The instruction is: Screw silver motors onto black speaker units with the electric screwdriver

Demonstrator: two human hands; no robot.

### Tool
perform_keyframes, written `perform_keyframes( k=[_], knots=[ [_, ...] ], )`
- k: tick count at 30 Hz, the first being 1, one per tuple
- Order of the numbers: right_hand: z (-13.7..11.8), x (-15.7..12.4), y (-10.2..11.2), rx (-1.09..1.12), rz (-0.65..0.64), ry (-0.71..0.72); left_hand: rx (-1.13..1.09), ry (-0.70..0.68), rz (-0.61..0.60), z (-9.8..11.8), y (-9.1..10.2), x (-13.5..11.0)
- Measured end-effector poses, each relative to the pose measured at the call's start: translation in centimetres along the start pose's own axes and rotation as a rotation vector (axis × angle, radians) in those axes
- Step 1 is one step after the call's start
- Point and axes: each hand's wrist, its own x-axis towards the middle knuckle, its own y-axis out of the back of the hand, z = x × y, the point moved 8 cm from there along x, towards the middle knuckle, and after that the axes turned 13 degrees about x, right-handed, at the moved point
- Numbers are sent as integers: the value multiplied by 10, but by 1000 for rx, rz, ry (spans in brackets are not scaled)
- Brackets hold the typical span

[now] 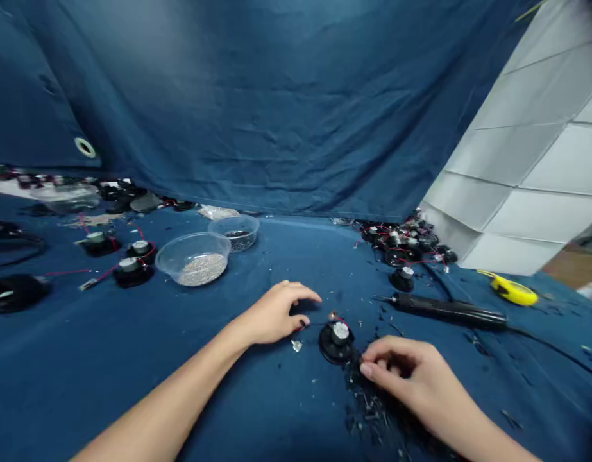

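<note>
The left hand [276, 312] reaches over the blue-covered tabletop [247, 410] with its thumb and forefinger spread apart, a small dark bit against the thumb tip; whether it is gripped cannot be told. Just to the right of those fingers sits a round black motor unit [337, 341], lying flat with its pale cylindrical hub upward and a short red wire behind the hub. The right hand [406, 372] is just beside the unit's right edge, its thumb and forefinger curled close to each other; whether anything is pinched between them cannot be told. A small pale fragment [296, 346] lies between the left thumb and the unit, and dark scraps [370, 410] are scattered below the right hand. Beyond that hand rest a corded black pen-shaped tool [444, 311] with a thin tip, a yellow-and-black tool [514, 290] and a heap of similar units [411, 240]. To the left, a clear bowl [168, 255] holds silvery pieces, touching or nearly touching a smaller clear tub [235, 223] with darker contents. Three wired units [133, 271] stand left of the bowl.
</note>
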Motion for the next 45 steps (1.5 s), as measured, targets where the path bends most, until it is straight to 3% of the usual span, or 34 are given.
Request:
perform_keyframes(
  k=[5,12,19,26,35,39,45],
  knots=[
    [-13,13,24,-132,94,158,-22,-198,-114,39,-12,-6],
    [-1,33,35,-408,98,152,-13,-115,-139,40,-17,-3],
    [-25,14,3,-491,-33,252,-11,-82,-84,31,-16,-5],
    [-43,10,-16,-645,-54,267,3,-98,-100,37,-17,-7],
    [-44,9,-44,-883,-178,269,60,-49,-70,21,-9,-6],
    [-49,12,-39,-772,-140,272,134,31,-65,12,-3,-9],
    [-44,16,-34,-210,-187,132,-13,-72,-71,19,0,-13]
  ],
)
